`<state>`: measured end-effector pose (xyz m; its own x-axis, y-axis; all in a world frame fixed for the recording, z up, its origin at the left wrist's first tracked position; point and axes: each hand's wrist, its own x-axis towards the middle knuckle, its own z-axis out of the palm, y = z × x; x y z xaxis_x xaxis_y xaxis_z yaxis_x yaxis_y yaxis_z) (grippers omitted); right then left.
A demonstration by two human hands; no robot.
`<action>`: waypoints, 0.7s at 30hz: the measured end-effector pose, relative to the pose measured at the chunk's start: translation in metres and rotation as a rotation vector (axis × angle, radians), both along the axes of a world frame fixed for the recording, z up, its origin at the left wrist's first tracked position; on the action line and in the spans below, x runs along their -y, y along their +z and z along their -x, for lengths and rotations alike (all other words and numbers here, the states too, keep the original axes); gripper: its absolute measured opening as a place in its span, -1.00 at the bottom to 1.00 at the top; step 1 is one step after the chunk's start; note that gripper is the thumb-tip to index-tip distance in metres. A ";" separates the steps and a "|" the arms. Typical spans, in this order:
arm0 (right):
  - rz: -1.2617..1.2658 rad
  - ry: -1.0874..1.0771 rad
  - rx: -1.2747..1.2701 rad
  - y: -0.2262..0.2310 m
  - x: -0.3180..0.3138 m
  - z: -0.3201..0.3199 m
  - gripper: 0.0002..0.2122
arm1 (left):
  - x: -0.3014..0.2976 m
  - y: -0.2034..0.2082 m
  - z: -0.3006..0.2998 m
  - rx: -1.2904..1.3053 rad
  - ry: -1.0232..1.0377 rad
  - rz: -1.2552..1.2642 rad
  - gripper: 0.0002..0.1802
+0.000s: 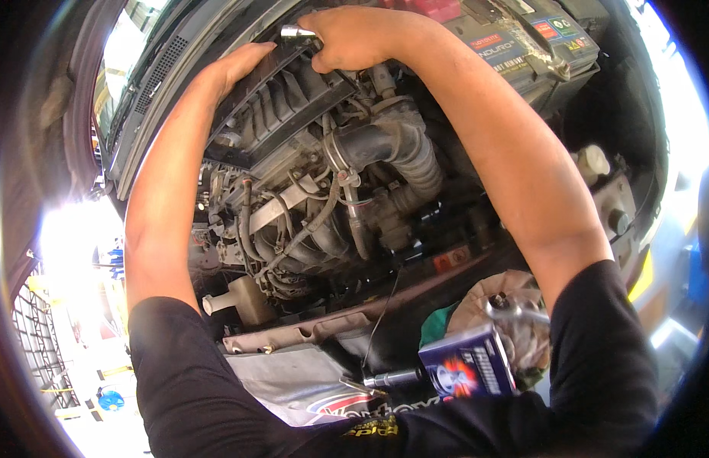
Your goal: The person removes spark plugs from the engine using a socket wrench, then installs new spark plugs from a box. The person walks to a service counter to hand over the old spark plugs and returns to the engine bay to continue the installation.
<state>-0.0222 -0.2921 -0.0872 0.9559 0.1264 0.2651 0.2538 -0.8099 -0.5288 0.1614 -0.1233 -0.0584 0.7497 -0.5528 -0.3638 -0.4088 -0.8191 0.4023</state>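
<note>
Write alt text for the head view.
A person's right hand grips a shiny metal tool over the far side of a car engine, the left hand nearby. A battery sits upper right; a purple box lies nearer the person.

Left background: strong white glare (75, 237), overexposed, detail lost; below it a dark grid (35, 328), fence or rack, cannot tell which; small round blue object (111, 400) on a washed-out pale surface (79, 366); right background: second bright patch (667, 84); lower down, yellow strip (642, 278) and blurred blue object (696, 271) near the rim
</note>
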 end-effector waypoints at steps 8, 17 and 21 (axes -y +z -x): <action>0.005 -0.046 0.123 -0.009 0.003 -0.003 -0.36 | -0.002 0.007 0.023 0.116 -0.170 0.059 -0.54; -0.036 -0.058 -0.031 0.016 -0.001 0.026 -0.35 | -0.010 0.001 0.019 0.206 -0.252 0.166 -0.54; -0.011 -0.036 0.013 0.015 -0.004 0.025 -0.48 | -0.017 0.002 0.011 0.221 -0.291 0.159 -0.54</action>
<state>-0.0470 -0.2880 -0.0719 0.9563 0.0893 0.2785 0.2317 -0.8125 -0.5349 0.1500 -0.1068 -0.0565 0.6038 -0.7903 -0.1041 -0.7059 -0.5908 0.3907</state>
